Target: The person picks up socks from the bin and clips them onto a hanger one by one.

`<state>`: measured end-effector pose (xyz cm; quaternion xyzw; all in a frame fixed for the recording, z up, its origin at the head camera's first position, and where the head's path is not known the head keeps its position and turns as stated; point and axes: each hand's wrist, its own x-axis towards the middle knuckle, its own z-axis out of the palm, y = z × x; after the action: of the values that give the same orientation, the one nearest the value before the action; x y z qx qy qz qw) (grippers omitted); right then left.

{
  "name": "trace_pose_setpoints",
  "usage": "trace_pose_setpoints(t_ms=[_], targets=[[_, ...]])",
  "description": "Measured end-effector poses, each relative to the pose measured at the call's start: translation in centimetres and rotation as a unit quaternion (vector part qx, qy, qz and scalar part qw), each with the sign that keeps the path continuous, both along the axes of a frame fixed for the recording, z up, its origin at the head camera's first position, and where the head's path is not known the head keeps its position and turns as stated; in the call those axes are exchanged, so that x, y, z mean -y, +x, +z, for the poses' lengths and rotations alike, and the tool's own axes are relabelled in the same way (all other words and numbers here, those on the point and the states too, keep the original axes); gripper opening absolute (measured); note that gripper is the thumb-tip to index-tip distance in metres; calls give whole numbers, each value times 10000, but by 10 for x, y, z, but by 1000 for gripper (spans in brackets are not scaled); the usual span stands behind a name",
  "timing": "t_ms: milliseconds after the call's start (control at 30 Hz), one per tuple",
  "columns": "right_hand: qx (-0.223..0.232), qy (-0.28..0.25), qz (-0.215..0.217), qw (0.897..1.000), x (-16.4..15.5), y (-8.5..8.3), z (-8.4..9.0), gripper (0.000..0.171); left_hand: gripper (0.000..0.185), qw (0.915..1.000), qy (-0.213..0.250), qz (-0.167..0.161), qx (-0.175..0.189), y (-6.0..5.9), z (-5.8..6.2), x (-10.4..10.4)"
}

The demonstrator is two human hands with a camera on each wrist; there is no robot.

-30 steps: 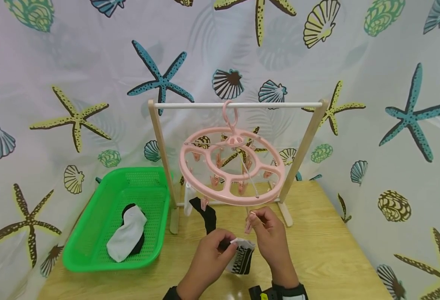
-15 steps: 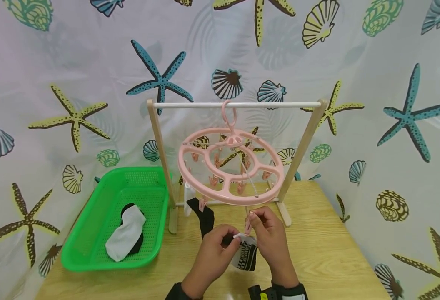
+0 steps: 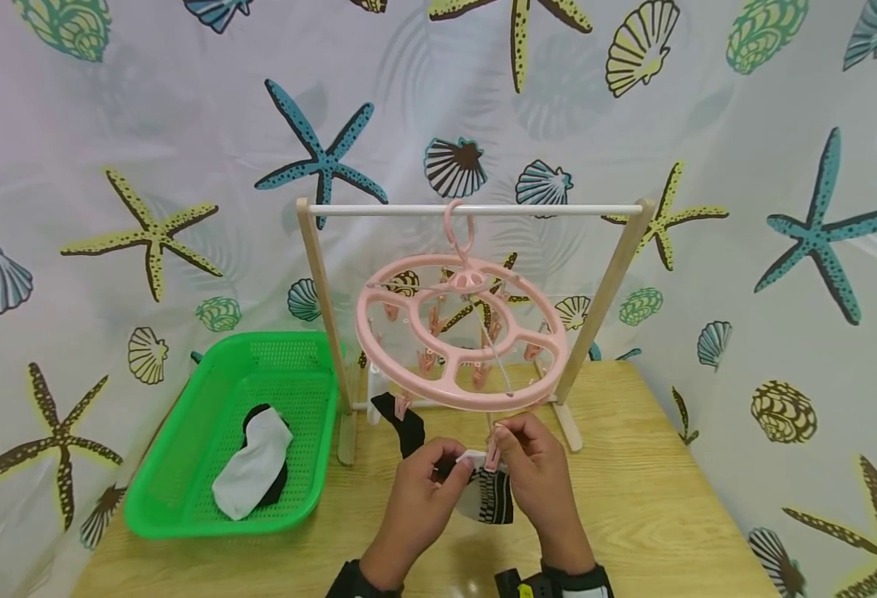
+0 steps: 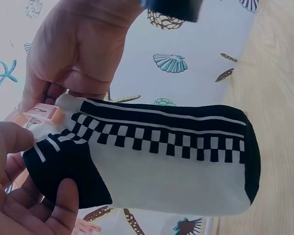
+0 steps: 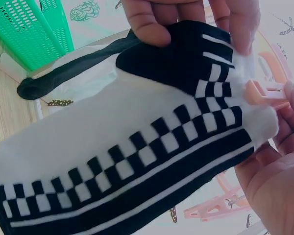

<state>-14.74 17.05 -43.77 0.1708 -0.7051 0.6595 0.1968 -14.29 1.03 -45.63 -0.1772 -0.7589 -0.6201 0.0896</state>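
A white sock with black stripes and a checkered band (image 4: 166,166) hangs below the front of the pink round hanger (image 3: 449,389). My left hand (image 3: 427,498) pinches the sock's cuff between thumb and fingers. My right hand (image 3: 539,477) holds a pink clothespin (image 3: 492,457), pinching its upper end. In the right wrist view the clothespin's jaws sit over the white edge of the cuff. Left of my hands, a black sock (image 3: 406,425) hangs from another pink clothespin (image 3: 403,404) on the hanger.
The green basket (image 3: 135,498) on the left holds a white sock (image 3: 255,469) over something black. A wooden rack with a white rod (image 3: 379,211) carries the hanger. A white item (image 3: 375,390) hangs behind the black sock. Several more clothespins dangle under the ring.
My left hand has lifted the checkered sock up toward the right hand. The clothespin, first apart from the sock, now overlaps its cuff.
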Motion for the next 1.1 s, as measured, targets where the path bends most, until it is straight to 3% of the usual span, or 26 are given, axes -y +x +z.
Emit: trace_pose_setpoints(t_ms=[267,400,500,567,633,700,900,1033,1100], targets=[[753,328,-181,9965,1,1,-1,12,5,9998,176,65,-26,-1,2,3],[851,327,-211,9956,2,0,-2,15,3,9996,228,47,-128,-2,0,6],[824,347,-241,9957,2,0,-3,16,7,9993,-116,170,-302,-2,0,9],[819,352,-262,9957,3,1,-3,17,10,9960,-517,387,-609,-2,1,12],[812,328,-280,9958,3,1,-3,17,12,9869,-964,682,-1097,-2,4,15],[795,310,-283,9960,3,1,-3,18,14,9721,-1248,985,-1725,-2,9,19],[528,278,-196,9980,4,0,-4,23,11,9240,-1328,1306,-3340,-9,37,25],[525,328,-149,9980,5,0,-4,26,17,8940,-1763,1482,-3843,-17,54,24],[567,356,-95,9977,5,0,-4,26,20,8852,-2067,1557,-3865,-20,60,23]])
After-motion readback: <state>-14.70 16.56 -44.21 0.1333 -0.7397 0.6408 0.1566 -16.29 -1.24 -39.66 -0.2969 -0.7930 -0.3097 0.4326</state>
